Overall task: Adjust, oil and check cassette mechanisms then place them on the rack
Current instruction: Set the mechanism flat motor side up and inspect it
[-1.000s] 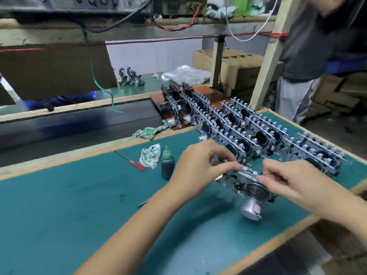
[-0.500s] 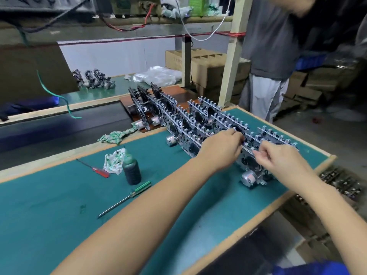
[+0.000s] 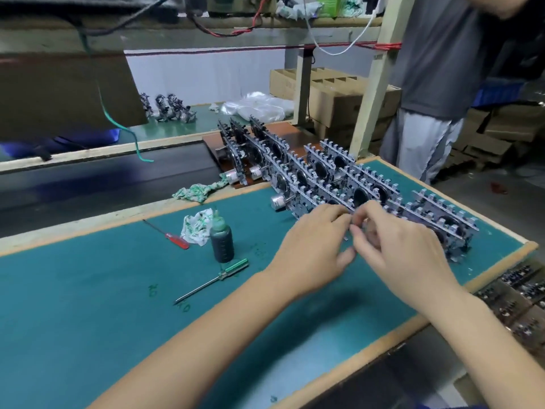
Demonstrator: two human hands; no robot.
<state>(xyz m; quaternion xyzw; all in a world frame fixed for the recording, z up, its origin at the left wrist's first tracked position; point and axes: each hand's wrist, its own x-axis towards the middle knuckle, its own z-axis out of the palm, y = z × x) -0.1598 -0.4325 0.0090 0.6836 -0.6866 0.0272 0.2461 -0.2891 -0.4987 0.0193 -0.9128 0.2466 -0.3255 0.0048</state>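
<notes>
I see a flat green tabletop (image 3: 88, 290) with a wood edge. Shiny metal cassette mechanisms (image 3: 321, 178) stand in spiky rows across it. My left hand (image 3: 309, 252) and right hand (image 3: 407, 249) meet beside the rows, fingers curled together; I cannot tell what they pinch. A dark round oil bottle (image 3: 221, 242) stands near them.

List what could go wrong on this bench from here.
1. Both hands, left and right, work close against the row of cassette mechanisms standing on edge; a nudge might tip neighbours.
2. The oil bottle stands upright near the left forearm; a sweep back could knock it over onto the green mat.
3. The green-handled screwdriver lies loose beside the bottle and could roll.
</notes>
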